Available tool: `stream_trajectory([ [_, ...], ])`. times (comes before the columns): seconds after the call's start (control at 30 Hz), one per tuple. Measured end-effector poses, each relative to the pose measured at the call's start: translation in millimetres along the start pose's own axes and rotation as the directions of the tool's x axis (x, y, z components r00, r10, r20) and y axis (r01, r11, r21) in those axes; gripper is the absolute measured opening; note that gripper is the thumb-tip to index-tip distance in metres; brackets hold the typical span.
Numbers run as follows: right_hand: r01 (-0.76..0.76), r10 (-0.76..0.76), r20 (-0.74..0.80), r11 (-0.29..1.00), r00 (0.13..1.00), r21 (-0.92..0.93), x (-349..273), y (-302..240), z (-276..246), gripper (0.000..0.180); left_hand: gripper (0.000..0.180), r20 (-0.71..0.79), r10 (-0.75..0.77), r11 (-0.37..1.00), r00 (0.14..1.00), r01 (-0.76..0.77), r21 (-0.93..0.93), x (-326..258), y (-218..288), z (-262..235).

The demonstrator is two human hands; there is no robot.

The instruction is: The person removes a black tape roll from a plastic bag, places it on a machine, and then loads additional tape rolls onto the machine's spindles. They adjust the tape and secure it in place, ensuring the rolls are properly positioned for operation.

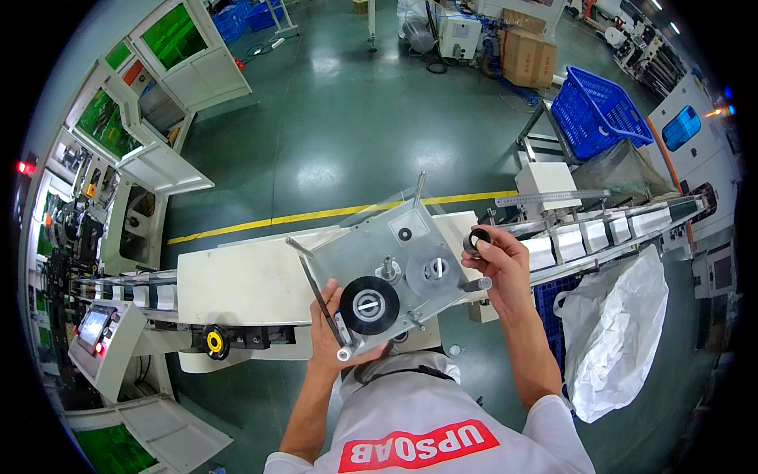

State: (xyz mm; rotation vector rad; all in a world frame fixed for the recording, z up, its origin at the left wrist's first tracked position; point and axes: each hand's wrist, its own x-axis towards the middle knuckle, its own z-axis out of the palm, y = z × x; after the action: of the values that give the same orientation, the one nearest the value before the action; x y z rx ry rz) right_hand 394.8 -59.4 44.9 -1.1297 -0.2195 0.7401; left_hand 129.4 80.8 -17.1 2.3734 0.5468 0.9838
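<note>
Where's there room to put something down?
The white table is bare left of the metal plate, behind the yellow knob. So is the floor just past the yellow line. The plate is crowded: black roll, disc, left hand.

Left hand grips metal plate at its 7 o'clock corner, right hand pinches small black ring just off the plate's 2 o'clock side. On the plate: black roll toward 7 o'clock, clear disc at 3, white desk running out toward 9. Around the view: blue basket at 2, white bag at 4, yellow-and-black handwheel at 8, control panel between 8 and 9.
</note>
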Motion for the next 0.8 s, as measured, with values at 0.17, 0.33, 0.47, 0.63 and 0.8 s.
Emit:
stream_trajectory([
  [0.17, 0.008, -0.009, -0.008, 1.0, 1.0, -0.02, -5, -2, -3, 0.025, 0.103, 0.033, 0.098, 0.991, 0.995, -0.101, 0.086, -3, -8, -1],
  [0.33, -0.002, 0.002, -0.026, 1.0, 1.0, -0.006, -6, -3, -7, 0.027, 0.111, 0.041, 0.099, 0.992, 0.994, -0.102, 0.071, -3, -9, -1],
  [0.47, 0.023, -0.022, -0.011, 0.999, 1.0, 0.038, -7, -4, -20, 0.025, 0.111, 0.052, 0.106, 0.992, 0.993, -0.11, 0.07, 0, -6, -2],
  [0.63, 0.014, -0.012, -0.044, 0.999, 0.999, 0.043, -17, -8, -27, 0.025, 0.085, 0.002, 0.051, 0.999, 0.999, -0.051, 0.005, 4, -2, 2],
  [0.8, 0.005, -0.003, -0.05, 1.0, 0.999, 0.031, -26, -13, -25, 0.027, 0.077, 0.011, 0.043, 0.999, 0.999, -0.044, 0.016, 8, -2, 3],
])
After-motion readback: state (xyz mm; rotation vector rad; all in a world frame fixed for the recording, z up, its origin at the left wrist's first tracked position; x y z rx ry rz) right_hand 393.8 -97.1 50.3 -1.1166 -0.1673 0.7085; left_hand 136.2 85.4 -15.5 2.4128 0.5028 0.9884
